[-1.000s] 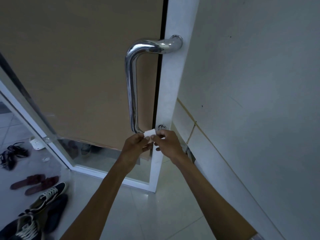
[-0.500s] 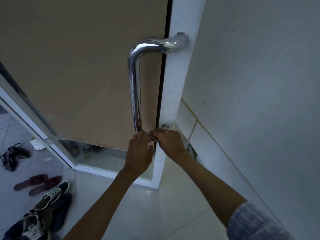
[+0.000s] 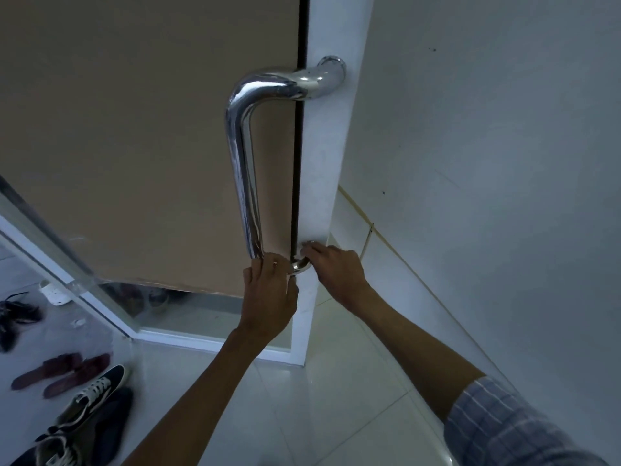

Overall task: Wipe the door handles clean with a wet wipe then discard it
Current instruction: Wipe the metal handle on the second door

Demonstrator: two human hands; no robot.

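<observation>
Handle (image 3: 247, 183): both hands have closed onto its lower bend since a second ago; wiping begins. Left hand (image 3: 268, 297) lies fingers-straight against it, right hand (image 3: 336, 267) curls round its foot; wipe now hidden.

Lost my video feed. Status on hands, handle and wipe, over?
Left hand and right hand both at bottom bend of door handle. Wet wipe not visible, likely under fingers. Grip unclear. Nothing in the way.
</observation>
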